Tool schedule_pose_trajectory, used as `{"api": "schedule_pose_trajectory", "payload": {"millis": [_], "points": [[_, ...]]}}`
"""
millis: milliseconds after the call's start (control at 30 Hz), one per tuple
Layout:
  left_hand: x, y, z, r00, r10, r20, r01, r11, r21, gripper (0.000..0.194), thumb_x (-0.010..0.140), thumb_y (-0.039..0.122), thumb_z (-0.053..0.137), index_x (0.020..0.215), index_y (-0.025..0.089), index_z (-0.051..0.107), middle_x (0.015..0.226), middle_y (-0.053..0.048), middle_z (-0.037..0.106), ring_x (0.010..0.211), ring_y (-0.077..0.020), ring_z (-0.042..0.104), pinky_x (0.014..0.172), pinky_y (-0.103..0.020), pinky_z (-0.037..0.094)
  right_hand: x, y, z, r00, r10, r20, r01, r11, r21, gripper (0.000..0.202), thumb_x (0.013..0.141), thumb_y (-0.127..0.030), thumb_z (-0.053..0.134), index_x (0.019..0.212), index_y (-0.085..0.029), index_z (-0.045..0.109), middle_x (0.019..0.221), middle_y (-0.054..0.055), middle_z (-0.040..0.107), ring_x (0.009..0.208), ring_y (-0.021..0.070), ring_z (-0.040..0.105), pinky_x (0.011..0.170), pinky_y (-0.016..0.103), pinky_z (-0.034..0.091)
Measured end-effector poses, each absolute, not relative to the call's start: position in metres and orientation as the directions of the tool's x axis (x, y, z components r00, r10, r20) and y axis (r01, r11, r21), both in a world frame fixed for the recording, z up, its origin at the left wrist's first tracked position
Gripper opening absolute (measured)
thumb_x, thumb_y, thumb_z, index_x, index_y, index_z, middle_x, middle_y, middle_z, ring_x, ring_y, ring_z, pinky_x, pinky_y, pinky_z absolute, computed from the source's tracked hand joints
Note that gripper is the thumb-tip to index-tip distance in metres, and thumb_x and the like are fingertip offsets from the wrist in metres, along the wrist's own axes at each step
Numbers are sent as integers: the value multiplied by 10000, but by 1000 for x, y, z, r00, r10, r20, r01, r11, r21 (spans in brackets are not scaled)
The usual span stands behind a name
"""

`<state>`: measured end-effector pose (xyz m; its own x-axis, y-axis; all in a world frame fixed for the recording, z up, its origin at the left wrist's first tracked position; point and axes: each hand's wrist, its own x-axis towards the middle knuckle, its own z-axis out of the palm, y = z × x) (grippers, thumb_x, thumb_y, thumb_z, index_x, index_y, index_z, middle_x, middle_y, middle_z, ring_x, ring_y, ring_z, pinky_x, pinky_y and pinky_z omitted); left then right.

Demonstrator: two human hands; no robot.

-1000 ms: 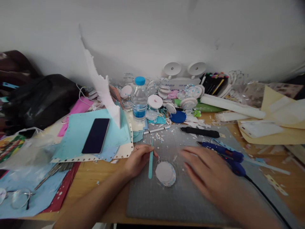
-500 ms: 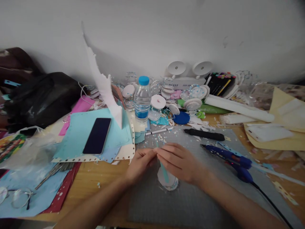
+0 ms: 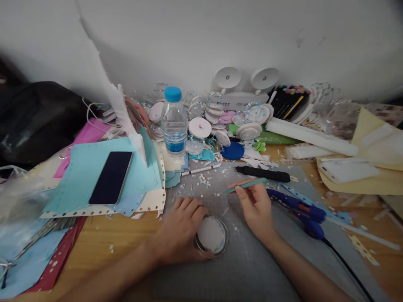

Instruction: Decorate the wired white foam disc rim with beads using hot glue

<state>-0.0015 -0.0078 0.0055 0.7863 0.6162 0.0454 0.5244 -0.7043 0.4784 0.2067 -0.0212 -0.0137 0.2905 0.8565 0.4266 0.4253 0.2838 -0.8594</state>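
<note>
Teal tweezers (image 3: 252, 183) are pinched in my right hand (image 3: 256, 205), their tips pointing left over the grey mat (image 3: 248, 264). My left hand (image 3: 181, 230) is curled around the left side of a round white disc (image 3: 211, 235) with a clear rim and small pale-blue and white bits along its edge. My left thumb lies at the near edge of the disc, which rests on the mat. Tiny white and blue paper bits (image 3: 204, 180) are scattered beyond both hands.
A blue hot glue gun (image 3: 299, 207) and a black pen-like tool (image 3: 264, 173) lie to the right. Behind stand a water bottle (image 3: 174, 126) and piles of decorated discs (image 3: 200, 127). A phone (image 3: 111, 177) rests on teal paper sheets (image 3: 74, 167) at left.
My hands have parted. The right hand moved right with the tweezers, now lying nearly level. My left hand came down onto the side of the disc. The view shifted slightly.
</note>
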Motion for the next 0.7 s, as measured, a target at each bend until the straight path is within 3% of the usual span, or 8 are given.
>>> {"api": "schedule_pose_trajectory", "payload": {"millis": [100, 300, 500, 700], "points": [[-1, -6, 3, 772, 633, 49, 536, -691, 486, 646, 585, 501, 761, 1077, 153, 528, 1098, -115, 562, 986, -308, 482, 899, -505, 388, 208, -21, -12, 311, 877, 368, 371, 244, -896, 45, 881, -271, 541, 885, -230, 558, 823, 36, 655, 766, 190, 636, 680, 337, 534], [-5, -5, 4, 765, 627, 151, 471, -703, 533, 641, 643, 355, 739, 1189, 156, 468, 1193, -137, 496, 1074, -302, 454, 941, -475, 398, 210, -25, -7, 347, 901, 260, 183, 206, -961, 57, 864, -286, 578, 884, -236, 558, 827, 23, 644, 766, 171, 618, 705, 322, 524], [-7, -9, 0, 783, 584, 215, 369, -714, 595, 787, 705, 240, 708, 1366, 144, 293, 1243, -144, 473, 1140, -258, 454, 986, -399, 426, 206, -33, -4, 348, 919, 184, 3, 195, -981, 60, 860, -260, 599, 915, -253, 577, 848, 9, 642, 808, 159, 618, 743, 303, 513], [-6, -8, -2, 750, 601, 275, 320, -694, 644, 704, 704, 144, 672, 1321, 169, 334, 1237, -139, 478, 1164, -240, 475, 983, -373, 463, 200, -33, 2, 283, 957, -68, -426, 62, -903, 29, 835, -269, 638, 848, -248, 624, 814, -19, 642, 774, 113, 606, 717, 242, 522]]}}
